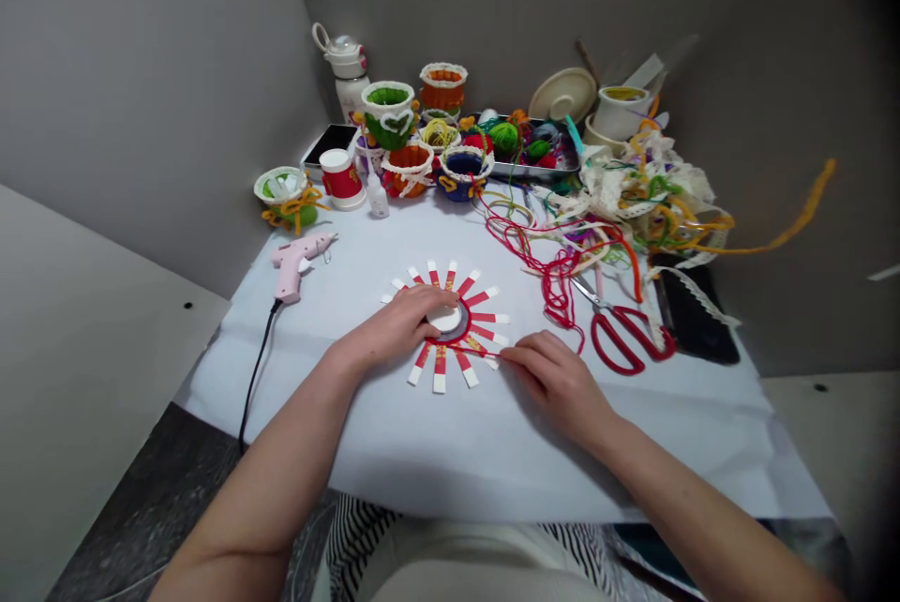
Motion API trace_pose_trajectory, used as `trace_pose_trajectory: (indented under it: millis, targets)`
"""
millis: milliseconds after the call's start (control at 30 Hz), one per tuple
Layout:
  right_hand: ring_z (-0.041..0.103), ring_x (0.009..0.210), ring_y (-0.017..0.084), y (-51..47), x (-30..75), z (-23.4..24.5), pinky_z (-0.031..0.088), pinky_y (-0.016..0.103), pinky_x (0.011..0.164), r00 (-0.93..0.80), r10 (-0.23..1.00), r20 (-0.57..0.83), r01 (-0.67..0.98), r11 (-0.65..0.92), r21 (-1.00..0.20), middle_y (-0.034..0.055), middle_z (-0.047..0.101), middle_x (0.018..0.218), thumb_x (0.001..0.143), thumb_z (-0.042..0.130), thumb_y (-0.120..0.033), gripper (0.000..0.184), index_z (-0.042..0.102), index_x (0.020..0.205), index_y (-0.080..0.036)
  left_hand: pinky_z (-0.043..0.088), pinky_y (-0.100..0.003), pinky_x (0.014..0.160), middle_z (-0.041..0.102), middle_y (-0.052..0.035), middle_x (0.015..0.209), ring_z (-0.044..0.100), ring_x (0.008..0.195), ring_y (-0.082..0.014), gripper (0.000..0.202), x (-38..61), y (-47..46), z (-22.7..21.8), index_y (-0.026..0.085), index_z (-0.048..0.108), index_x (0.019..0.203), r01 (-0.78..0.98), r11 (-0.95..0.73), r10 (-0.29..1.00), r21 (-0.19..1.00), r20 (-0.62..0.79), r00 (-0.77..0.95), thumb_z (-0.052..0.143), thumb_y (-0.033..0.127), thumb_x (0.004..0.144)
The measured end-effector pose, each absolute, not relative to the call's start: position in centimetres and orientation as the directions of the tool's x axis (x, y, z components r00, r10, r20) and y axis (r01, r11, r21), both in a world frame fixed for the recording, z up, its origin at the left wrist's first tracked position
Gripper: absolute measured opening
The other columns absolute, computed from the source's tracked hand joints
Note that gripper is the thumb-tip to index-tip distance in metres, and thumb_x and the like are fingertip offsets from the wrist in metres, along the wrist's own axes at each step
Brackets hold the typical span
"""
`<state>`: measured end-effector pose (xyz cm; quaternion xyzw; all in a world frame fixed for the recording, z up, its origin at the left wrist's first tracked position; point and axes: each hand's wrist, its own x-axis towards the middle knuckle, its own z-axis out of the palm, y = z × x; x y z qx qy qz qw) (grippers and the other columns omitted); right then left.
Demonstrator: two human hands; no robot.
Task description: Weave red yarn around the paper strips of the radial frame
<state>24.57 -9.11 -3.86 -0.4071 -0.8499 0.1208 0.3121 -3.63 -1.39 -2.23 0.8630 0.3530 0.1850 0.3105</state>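
A paper cup cut into red-and-white strips [472, 302] lies flattened like a sunburst on the white table cover [422, 433]. My left hand [400, 325] presses flat on its round base, fingers spread over the white disc. My right hand [555, 377] sits just right of the strips, its fingertips pinched on a thin red yarn strand [485, 352] that runs along the base rim and back to a red yarn tangle [552, 274].
A pink glue gun [295, 263] with a black cord lies at the left. Red-handled scissors [622, 330] and a black phone [693, 316] lie at the right. Yarn-wrapped cups [408, 166], a tray of yarn balls [524, 147] and a heap of lace trims [647, 194] crowd the back.
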Motion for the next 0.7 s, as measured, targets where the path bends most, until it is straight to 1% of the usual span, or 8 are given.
trace_pose_trajectory:
  millis: [100,200,267,367,433,533,633,700]
  targets:
    - [0.059,0.080,0.022,-10.5,25.0,-4.2,0.051,0.035,0.068,-0.584,0.691,0.426,0.612,0.719,-0.329,0.0111,0.070,0.093,0.102,0.047,-0.011,0.027,0.070,0.114,-0.018,0.045,-0.050,0.114,0.062,-0.0081,0.144,0.056,0.134,-0.0249,0.049,-3.6,-1.3,-2.2,0.027,0.057,0.132,0.479,-0.548,0.723,0.686,0.101,0.683,0.057,0.003,0.089]
    - [0.058,0.081,0.022,-11.3,25.5,-4.4,0.052,0.034,0.069,-0.661,0.635,0.401,0.579,0.771,-0.266,0.0122,0.071,0.098,0.102,0.045,-0.008,0.031,0.068,0.121,-0.016,0.045,-0.050,0.114,0.062,-0.0079,0.143,0.056,0.134,-0.0246,0.048,-3.7,-1.3,-2.2,0.026,0.058,0.130,0.474,-0.540,0.727,0.696,0.102,0.679,0.057,0.003,0.088]
    - [0.058,0.081,0.022,-11.5,25.7,-4.4,0.052,0.035,0.069,-0.662,0.644,0.382,0.596,0.762,-0.252,0.0122,0.071,0.099,0.103,0.044,-0.008,0.032,0.067,0.124,-0.016,0.045,-0.049,0.114,0.062,-0.0079,0.143,0.056,0.134,-0.0243,0.047,-3.7,-1.3,-2.3,0.026,0.058,0.130,0.473,-0.538,0.730,0.698,0.105,0.675,0.057,0.004,0.089]
    - [0.058,0.082,0.024,-11.2,25.9,-4.4,0.052,0.036,0.070,-0.607,0.706,0.365,0.669,0.702,-0.246,0.0123,0.070,0.095,0.102,0.045,-0.010,0.031,0.069,0.121,-0.015,0.045,-0.050,0.115,0.062,-0.0087,0.144,0.056,0.135,-0.0245,0.045,-3.9,-1.3,-2.5,0.026,0.058,0.131,0.465,-0.543,0.730,0.699,0.119,0.673,0.058,0.006,0.090]
    - [0.059,0.083,0.024,-10.5,25.8,-4.1,0.052,0.037,0.070,-0.569,0.748,0.341,0.705,0.657,-0.265,0.0124,0.069,0.093,0.102,0.045,-0.010,0.031,0.071,0.116,-0.016,0.045,-0.050,0.115,0.062,-0.0088,0.144,0.056,0.135,-0.0247,0.046,-3.9,-1.2,-2.5,0.026,0.057,0.131,0.461,-0.543,0.727,0.702,0.119,0.676,0.058,0.006,0.091]
    - [0.060,0.083,0.024,-8.6,25.6,-3.5,0.051,0.037,0.071,-0.534,0.791,0.298,0.722,0.610,-0.326,0.0119,0.068,0.092,0.103,0.044,-0.012,0.030,0.073,0.109,-0.017,0.045,-0.050,0.114,0.062,-0.0086,0.144,0.056,0.134,-0.0251,0.045,-3.8,-1.3,-2.4,0.026,0.058,0.130,0.467,-0.531,0.731,0.707,0.104,0.674,0.058,0.006,0.090]
    - [0.061,0.082,0.024,-6.0,25.1,-3.2,0.051,0.037,0.072,-0.509,0.820,0.263,0.701,0.572,-0.425,0.0105,0.068,0.089,0.103,0.051,-0.021,0.024,0.074,0.097,-0.018,0.045,-0.049,0.114,0.063,-0.0076,0.142,0.057,0.133,-0.0246,0.046,-3.7,-1.3,-2.1,0.026,0.059,0.128,0.472,-0.524,0.734,0.709,0.094,0.673,0.057,0.004,0.088]
    - [0.062,0.082,0.023,-4.3,24.5,-3.3,0.050,0.036,0.072,-0.477,0.846,0.238,0.692,0.529,-0.492,0.0092,0.068,0.086,0.101,0.056,-0.023,0.021,0.073,0.089,-0.019,0.045,-0.048,0.114,0.064,-0.0072,0.141,0.057,0.132,-0.0243,0.047,-3.6,-1.3,-2.0,0.025,0.059,0.128,0.472,-0.527,0.730,0.707,0.093,0.677,0.058,0.002,0.087]
